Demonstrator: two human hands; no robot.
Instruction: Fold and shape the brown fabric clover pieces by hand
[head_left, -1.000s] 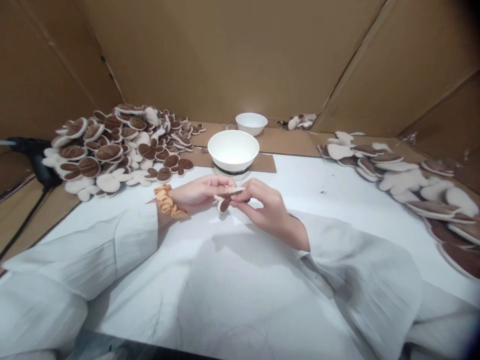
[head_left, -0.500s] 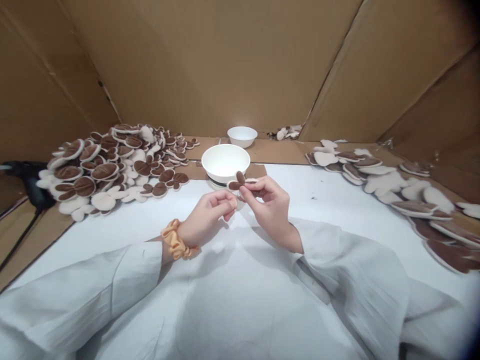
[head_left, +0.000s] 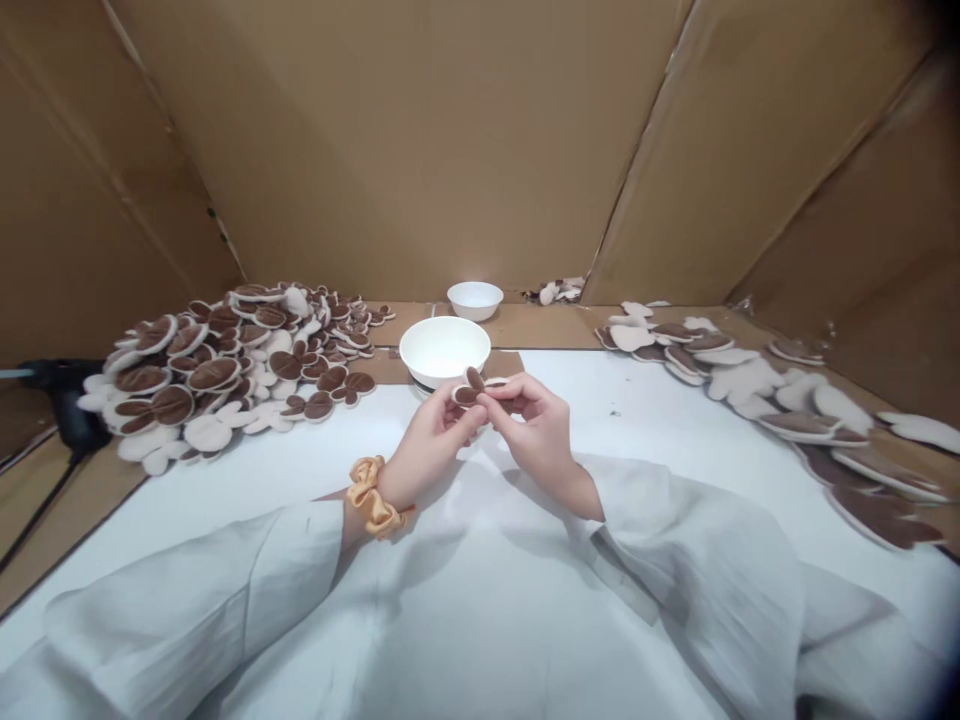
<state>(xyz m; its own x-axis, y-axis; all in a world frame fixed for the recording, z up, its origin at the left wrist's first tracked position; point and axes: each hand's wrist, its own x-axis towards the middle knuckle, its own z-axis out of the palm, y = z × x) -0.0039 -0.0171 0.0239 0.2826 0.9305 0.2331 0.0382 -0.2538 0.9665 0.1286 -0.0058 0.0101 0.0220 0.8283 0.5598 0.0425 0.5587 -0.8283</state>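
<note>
A small brown plush rabbit-shaped piece (head_left: 474,381) with pale edges is held up just in front of the large white bowl (head_left: 444,348). My right hand (head_left: 541,437) pinches it between thumb and fingers from the right. From the left, my left hand (head_left: 429,446) closes on its other side, thumb bent in towards the piece. An orange scrunchie (head_left: 370,497) circles the left wrist. The fingertips partly cover the piece, so its lower part is hidden.
At left lies a heap of brown-and-white plush pieces (head_left: 202,375), beside a black glue gun (head_left: 69,405). Larger plush pieces (head_left: 750,380) spread along the right. A smaller white bowl (head_left: 475,300) and some scraps (head_left: 559,290) are at the back, near cardboard walls (head_left: 420,140).
My left hand has moved up and right to the plush piece, where it was apart from it before. My right hand keeps its pinch. The view has tilted slightly upward.
</note>
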